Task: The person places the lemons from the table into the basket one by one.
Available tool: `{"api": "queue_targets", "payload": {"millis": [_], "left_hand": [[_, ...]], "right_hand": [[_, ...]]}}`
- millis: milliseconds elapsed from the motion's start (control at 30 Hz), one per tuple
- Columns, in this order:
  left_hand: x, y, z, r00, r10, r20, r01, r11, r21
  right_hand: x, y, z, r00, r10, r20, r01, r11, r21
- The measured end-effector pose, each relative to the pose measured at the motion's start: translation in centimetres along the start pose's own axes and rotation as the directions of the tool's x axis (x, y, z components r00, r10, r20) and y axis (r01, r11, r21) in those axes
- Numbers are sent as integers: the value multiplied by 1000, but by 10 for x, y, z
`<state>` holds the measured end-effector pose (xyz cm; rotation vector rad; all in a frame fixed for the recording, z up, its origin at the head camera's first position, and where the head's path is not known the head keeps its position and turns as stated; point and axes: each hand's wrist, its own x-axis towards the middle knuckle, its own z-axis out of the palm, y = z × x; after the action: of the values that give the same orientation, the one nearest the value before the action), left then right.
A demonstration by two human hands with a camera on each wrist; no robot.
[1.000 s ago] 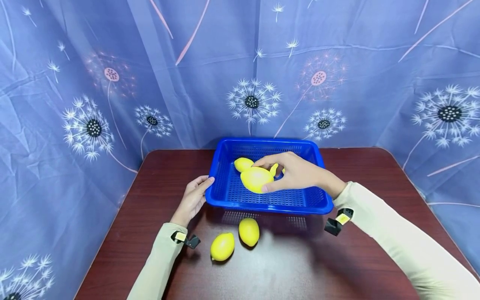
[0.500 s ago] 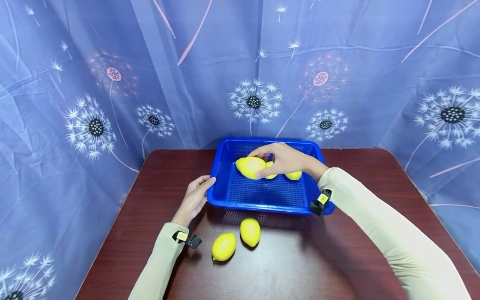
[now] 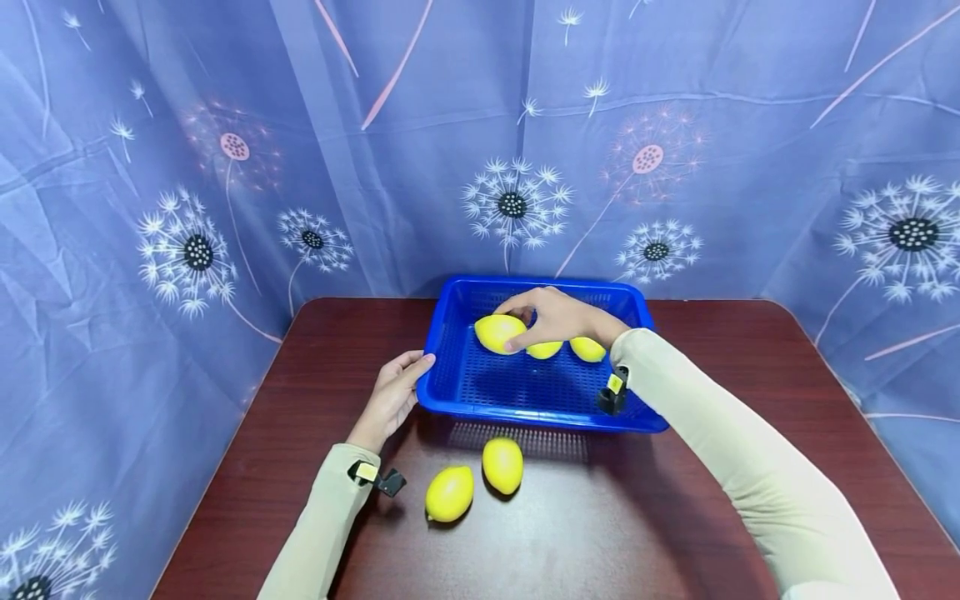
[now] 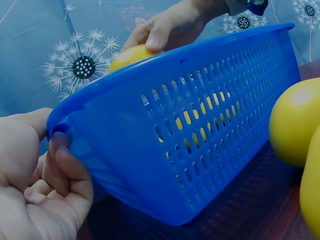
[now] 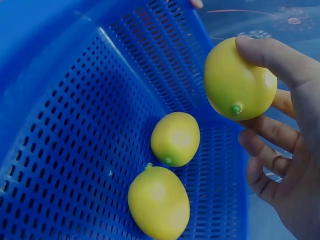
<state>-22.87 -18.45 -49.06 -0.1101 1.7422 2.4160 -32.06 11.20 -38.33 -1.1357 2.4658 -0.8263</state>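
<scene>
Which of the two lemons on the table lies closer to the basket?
The right lemon in the head view: it sits just in front of the basket, while the left lemon lies farther from it, nearer the left sleeve.

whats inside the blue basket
Two lemons are seen lying in the blue basket, while the right hand holds another lemon above its floor. The floor behind that lemon and hand is covered, so more could hide there.
</scene>
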Motion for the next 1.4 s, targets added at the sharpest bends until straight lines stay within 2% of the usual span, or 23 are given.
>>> {"api": "queue_targets", "payload": {"millis": [267, 433, 733, 1067, 1267, 1400], "left_hand": [[1, -2, 0, 1000, 4, 4, -4, 1000, -21], [1, -2, 0, 1000, 9, 5, -9, 1000, -24], [2, -2, 0, 1000, -2, -9, 2, 1000, -25], [1, -1, 1, 1000, -4, -14, 4, 1000, -12], [1, -1, 1, 1000, -7, -20, 7, 1000, -13], [1, -1, 0, 1000, -9, -23, 8, 1000, -18]], "right_hand": [[20, 10, 12, 998, -33, 50, 38, 995, -93], [25, 14, 18, 996, -3, 91, 10, 997, -77], [31, 21, 31, 988, 89, 127, -78, 993, -91], [35, 19, 34, 986, 89, 137, -67, 985, -160], [35, 18, 34, 982, 80, 172, -52, 986, -159], [34, 16, 33, 983, 82, 165, -58, 987, -148]]}}
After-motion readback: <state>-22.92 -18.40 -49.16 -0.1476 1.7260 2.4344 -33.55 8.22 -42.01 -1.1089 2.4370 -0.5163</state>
